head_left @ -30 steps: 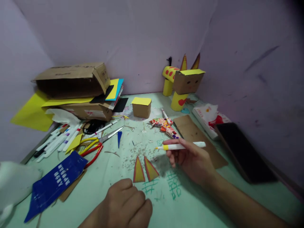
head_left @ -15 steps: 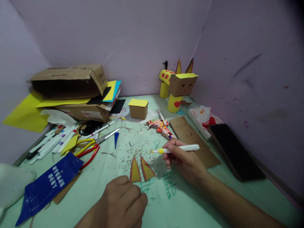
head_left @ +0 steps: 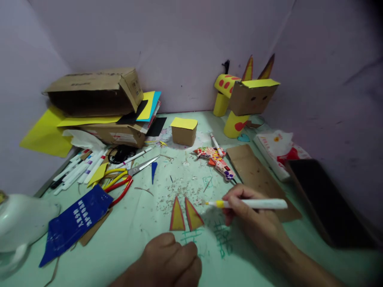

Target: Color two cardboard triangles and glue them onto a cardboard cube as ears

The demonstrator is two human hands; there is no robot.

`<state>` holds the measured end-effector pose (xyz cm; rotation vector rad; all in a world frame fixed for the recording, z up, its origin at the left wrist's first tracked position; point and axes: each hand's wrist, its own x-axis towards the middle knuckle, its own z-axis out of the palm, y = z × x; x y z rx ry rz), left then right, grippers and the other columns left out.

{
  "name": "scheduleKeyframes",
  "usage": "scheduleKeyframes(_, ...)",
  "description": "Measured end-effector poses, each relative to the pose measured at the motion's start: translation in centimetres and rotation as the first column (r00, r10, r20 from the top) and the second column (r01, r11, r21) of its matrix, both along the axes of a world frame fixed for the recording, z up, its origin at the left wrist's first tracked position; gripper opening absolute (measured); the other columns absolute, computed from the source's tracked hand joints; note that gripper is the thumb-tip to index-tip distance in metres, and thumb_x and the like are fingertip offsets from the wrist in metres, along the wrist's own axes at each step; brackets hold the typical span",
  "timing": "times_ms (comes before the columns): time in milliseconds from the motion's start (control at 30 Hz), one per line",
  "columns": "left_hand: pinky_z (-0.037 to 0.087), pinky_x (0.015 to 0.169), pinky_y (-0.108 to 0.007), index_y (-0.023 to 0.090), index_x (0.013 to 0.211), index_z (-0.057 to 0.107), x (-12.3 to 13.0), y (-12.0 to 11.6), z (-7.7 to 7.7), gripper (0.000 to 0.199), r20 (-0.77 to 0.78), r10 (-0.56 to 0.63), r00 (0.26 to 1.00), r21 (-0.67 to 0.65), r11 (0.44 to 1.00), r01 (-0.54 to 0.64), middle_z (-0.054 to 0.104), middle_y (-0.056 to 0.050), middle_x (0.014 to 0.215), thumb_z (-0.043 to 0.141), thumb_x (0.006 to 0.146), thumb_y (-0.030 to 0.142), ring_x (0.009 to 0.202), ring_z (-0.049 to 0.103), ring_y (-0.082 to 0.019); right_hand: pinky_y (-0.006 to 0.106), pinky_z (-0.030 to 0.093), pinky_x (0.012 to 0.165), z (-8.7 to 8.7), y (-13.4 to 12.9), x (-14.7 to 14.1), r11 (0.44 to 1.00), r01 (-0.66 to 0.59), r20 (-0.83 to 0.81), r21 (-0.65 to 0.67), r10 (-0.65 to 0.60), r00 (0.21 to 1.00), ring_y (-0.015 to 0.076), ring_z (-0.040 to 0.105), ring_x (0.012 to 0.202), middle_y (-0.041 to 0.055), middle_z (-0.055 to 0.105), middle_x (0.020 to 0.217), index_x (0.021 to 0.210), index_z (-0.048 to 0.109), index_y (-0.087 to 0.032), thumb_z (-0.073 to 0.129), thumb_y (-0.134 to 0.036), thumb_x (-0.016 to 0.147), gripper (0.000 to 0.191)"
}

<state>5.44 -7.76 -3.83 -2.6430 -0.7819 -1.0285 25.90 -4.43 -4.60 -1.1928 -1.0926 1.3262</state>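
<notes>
My right hand (head_left: 249, 211) pinches a white marker (head_left: 260, 204) with a yellow tip that points left, above the green table. Low in the centre my left hand (head_left: 172, 261) rests on the table in a loose fist; whether anything is inside it is hidden. Just beyond it lie two yellow triangles with red-brown edges, a left one (head_left: 177, 217) and a right one (head_left: 194, 216). Neither hand touches them. Behind them stands a small brown box (head_left: 183, 135) with a yellow top.
Scissors (head_left: 140, 166), a blue bag (head_left: 76, 219) and several markers lie left, below cardboard boxes (head_left: 89, 93). A glue gun (head_left: 217, 159), a cardboard sheet (head_left: 254, 171), a phone (head_left: 329, 203) and a cardboard animal (head_left: 253, 99) are to the right. A white pot (head_left: 24, 223) stands at the left edge.
The camera view has shifted, so most things on the table appear displaced. My right hand, with the marker, has moved right and nearer to me. My left hand stays closed below the triangles.
</notes>
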Motion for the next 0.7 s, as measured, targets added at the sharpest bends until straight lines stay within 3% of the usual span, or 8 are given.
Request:
scheduleKeyframes(100, 0.035, 0.047, -0.027, 0.02, 0.082, 0.051, -0.4, 0.6, 0.1, 0.024, 0.165, 0.133, 0.977, -0.043, 0.991, -0.128, 0.061, 0.001, 0.062, 0.029, 0.089, 0.013, 0.045, 0.048, -0.011, 0.025, 0.038, 0.047, 0.2, -0.6, 0.0, 0.999, -0.048, 0.163, -0.021, 0.051, 0.985, 0.0165, 0.056, 0.05, 0.0025, 0.065, 0.054, 0.072, 0.065, -0.019, 0.066, -0.045, 0.074, 0.026)
scheduleKeyframes(200, 0.037, 0.05, -0.026, 0.021, 0.089, 0.053, -1.1, 1.2, 0.2, 0.018, 0.183, 0.271, 0.945, -0.302, 0.93, -0.208, 0.065, 0.0, 0.068, 0.036, 0.087, 0.017, 0.053, 0.057, -0.012, 0.025, 0.035, 0.046, 0.0, -0.9, -0.5, 0.996, -0.072, 0.248, -0.055, 0.084, 0.965, 0.0162, 0.053, 0.05, 0.0019, 0.063, 0.054, 0.07, 0.064, -0.02, 0.061, -0.044, 0.077, 0.026)
scheduleKeyframes(267, 0.039, 0.052, -0.026, 0.022, 0.093, 0.055, -1.2, 1.3, 0.2, 0.014, 0.122, 0.369, 0.921, -0.428, 0.857, -0.287, 0.064, 0.002, 0.065, 0.043, 0.085, 0.019, 0.051, 0.057, -0.012, 0.025, 0.034, 0.045, -0.2, -1.0, -0.8, 0.996, -0.07, 0.288, -0.064, 0.085, 0.954, 0.0158, 0.051, 0.049, 0.0014, 0.061, 0.053, 0.07, 0.064, -0.019, 0.06, -0.045, 0.077, 0.027)
scheduleKeyframes(367, 0.039, 0.052, -0.029, 0.022, 0.095, 0.054, -0.9, 1.0, 0.2, 0.018, -0.017, 0.489, 0.872, -0.398, 0.797, -0.454, 0.065, 0.001, 0.064, 0.05, 0.08, 0.03, 0.049, 0.058, -0.016, 0.024, 0.036, 0.044, -0.6, -1.2, -1.0, 0.996, -0.084, 0.349, -0.015, 0.084, 0.933, 0.0154, 0.052, 0.05, 0.0012, 0.06, 0.055, 0.069, 0.064, -0.02, 0.06, -0.04, 0.078, 0.023)
scheduleKeyframes(500, 0.033, 0.045, -0.03, 0.018, 0.105, 0.052, -0.3, 0.5, -0.3, 0.033, -0.255, 0.478, 0.84, -0.347, 0.766, -0.541, 0.06, 0.0, 0.053, 0.045, 0.077, 0.034, 0.04, 0.053, -0.019, 0.022, 0.041, 0.044, -1.1, -1.4, -0.8, 0.977, -0.187, 0.422, 0.098, 0.129, 0.898, 0.0144, 0.055, 0.049, 0.0006, 0.062, 0.058, 0.071, 0.065, -0.021, 0.059, -0.028, 0.079, 0.013)
scheduleKeyframes(600, 0.034, 0.045, -0.029, 0.014, 0.116, 0.047, 0.2, 0.2, -0.5, 0.045, -0.349, 0.467, 0.813, -0.367, 0.73, -0.577, 0.059, 0.0, 0.051, 0.044, 0.077, 0.036, 0.04, 0.052, -0.019, 0.02, 0.042, 0.045, -1.0, -1.5, -0.8, 0.966, -0.208, 0.445, 0.155, 0.12, 0.887, 0.0131, 0.056, 0.048, -0.0007, 0.062, 0.058, 0.071, 0.064, -0.021, 0.058, -0.023, 0.08, 0.011)
scheduleKeyframes(700, 0.041, 0.053, -0.03, 0.014, 0.123, 0.047, 1.0, 0.5, 0.5, 0.05, -0.511, 0.476, 0.716, -0.417, 0.591, -0.691, 0.061, -0.002, 0.054, 0.044, 0.079, 0.037, 0.047, 0.058, -0.02, 0.019, 0.041, 0.044, -0.9, -1.4, -1.1, 0.959, -0.225, 0.446, 0.174, 0.127, 0.886, 0.0122, 0.054, 0.047, -0.0013, 0.061, 0.057, 0.071, 0.062, -0.021, 0.057, -0.023, 0.08, 0.011)
